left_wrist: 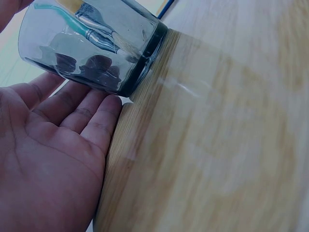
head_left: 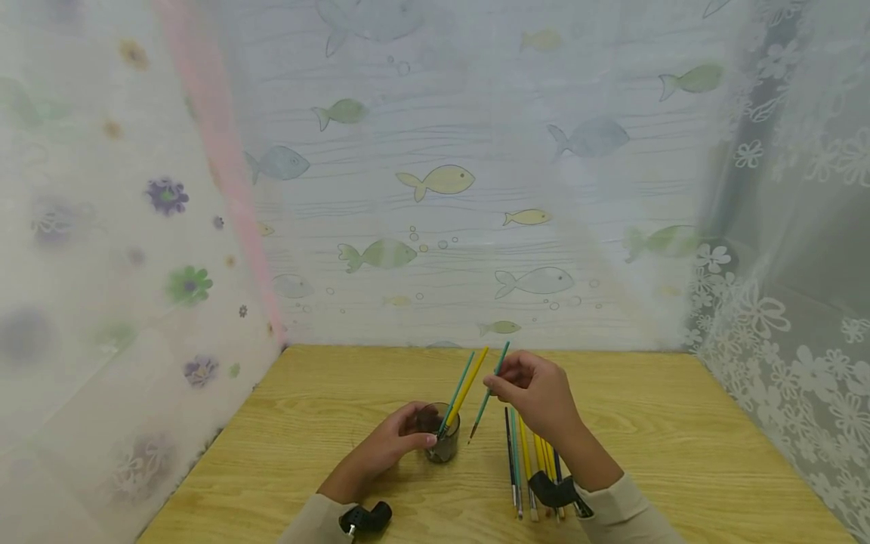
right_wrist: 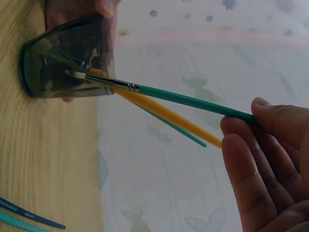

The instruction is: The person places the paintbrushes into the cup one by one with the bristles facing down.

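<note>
My left hand [head_left: 389, 447] holds a dark, see-through glass [head_left: 445, 452] that stands upright on the table, thumb on the near side and fingers round the back. Inside the glass lean a yellow-handled paintbrush [head_left: 469, 385] and a thinner green-handled paintbrush [right_wrist: 190, 137], bristles down. My right hand [head_left: 540, 393] pinches another green paintbrush [right_wrist: 193, 102] between thumb and fingers near its upper handle. That brush slants with its pale bristle tip pointing down, just right of the glass and apart from it in the head view.
Several paintbrushes [head_left: 523, 449] with yellow, green and dark blue handles lie side by side on the wooden table [head_left: 306, 393], under my right wrist. A fish-patterned curtain [head_left: 442, 302] hangs behind the table, and flowered sheets [head_left: 166, 196] flank it.
</note>
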Tool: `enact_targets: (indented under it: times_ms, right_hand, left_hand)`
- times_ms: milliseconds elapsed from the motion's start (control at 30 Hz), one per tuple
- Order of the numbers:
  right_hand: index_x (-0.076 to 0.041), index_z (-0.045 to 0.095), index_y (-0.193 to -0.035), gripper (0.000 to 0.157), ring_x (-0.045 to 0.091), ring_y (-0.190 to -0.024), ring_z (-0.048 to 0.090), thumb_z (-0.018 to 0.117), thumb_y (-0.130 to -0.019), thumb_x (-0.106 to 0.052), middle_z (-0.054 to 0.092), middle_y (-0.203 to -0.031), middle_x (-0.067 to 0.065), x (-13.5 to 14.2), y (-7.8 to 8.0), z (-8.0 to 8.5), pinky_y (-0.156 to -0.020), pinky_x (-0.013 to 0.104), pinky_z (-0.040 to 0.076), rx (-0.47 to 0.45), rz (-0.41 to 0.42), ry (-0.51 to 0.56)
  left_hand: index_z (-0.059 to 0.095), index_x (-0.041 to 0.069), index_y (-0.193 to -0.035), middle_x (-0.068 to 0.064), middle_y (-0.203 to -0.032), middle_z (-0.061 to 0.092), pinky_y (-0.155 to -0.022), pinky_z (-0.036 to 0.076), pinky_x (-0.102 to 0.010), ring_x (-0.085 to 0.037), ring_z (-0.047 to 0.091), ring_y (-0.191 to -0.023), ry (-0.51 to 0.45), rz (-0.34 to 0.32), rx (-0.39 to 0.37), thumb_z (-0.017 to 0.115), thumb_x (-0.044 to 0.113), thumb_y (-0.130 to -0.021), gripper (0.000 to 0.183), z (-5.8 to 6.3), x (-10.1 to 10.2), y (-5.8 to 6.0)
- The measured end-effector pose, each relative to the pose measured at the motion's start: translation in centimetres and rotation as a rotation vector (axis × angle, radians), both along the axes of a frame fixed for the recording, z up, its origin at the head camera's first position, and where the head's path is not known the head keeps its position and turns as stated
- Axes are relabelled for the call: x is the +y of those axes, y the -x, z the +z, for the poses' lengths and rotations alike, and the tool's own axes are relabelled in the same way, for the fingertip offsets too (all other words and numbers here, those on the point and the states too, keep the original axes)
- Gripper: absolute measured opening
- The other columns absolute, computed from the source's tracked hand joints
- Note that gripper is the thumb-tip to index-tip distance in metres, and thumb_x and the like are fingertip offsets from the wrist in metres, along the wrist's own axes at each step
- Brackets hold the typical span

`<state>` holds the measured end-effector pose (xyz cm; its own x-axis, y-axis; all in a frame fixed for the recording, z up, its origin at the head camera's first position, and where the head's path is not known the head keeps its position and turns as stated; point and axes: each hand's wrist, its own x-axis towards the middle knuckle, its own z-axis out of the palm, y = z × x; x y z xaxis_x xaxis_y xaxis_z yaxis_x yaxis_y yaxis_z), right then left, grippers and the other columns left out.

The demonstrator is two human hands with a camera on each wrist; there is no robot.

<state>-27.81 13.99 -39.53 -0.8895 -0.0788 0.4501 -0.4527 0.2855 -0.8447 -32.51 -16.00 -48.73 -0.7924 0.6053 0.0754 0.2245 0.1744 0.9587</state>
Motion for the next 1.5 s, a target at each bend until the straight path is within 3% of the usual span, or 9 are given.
enact_targets:
  times_ms: [400,633,1200,1500]
  right_hand:
    - [-0.014,0.07,-0.096,0.02,0.014,-0.076,0.076,0.082,-0.09,-0.029,0.076,-0.087,0.002,-0.3,-0.4,0.4,-0.073,0.039,0.064,0.041,-0.009,0.043]
    - [-0.011,0.07,-0.096,0.024,0.014,-0.078,0.076,0.082,-0.091,-0.03,0.077,-0.09,0.004,-0.8,-0.4,0.1,-0.073,0.031,0.063,0.066,-0.021,0.106]
    - [-0.022,0.072,-0.096,0.012,0.011,-0.076,0.074,0.083,-0.09,-0.025,0.075,-0.088,-0.005,-3.0,0.0,-2.6,-0.07,0.028,0.061,0.008,0.009,0.018]
    - [-0.021,0.072,-0.094,0.013,0.013,-0.075,0.075,0.084,-0.089,-0.024,0.075,-0.084,-0.007,-3.6,0.2,-3.6,-0.068,0.026,0.06,-0.037,0.009,-0.011]
  left_hand:
    - [0.04,-0.004,-0.152,-0.019,-0.148,0.055,-0.105,0.051,-0.031,-0.029,0.054,-0.137,-0.021,-0.015,-0.014,0.058,0.013,-0.106,0.052,0.1,0.1,-0.1]
    - [0.04,-0.004,-0.152,-0.018,-0.148,0.055,-0.105,0.052,-0.032,-0.028,0.054,-0.137,-0.017,-0.008,-0.019,0.059,0.013,-0.106,0.053,0.2,0.0,0.0]
    - [0.039,-0.002,-0.153,-0.018,-0.149,0.054,-0.107,0.051,-0.036,-0.03,0.053,-0.138,-0.027,-0.023,-0.03,0.059,0.015,-0.106,0.053,0.1,-0.1,0.0]
    - [0.039,-0.003,-0.153,-0.019,-0.149,0.054,-0.108,0.05,-0.035,-0.03,0.053,-0.139,-0.034,-0.021,-0.029,0.059,0.015,-0.106,0.053,0.1,0.0,-0.1]
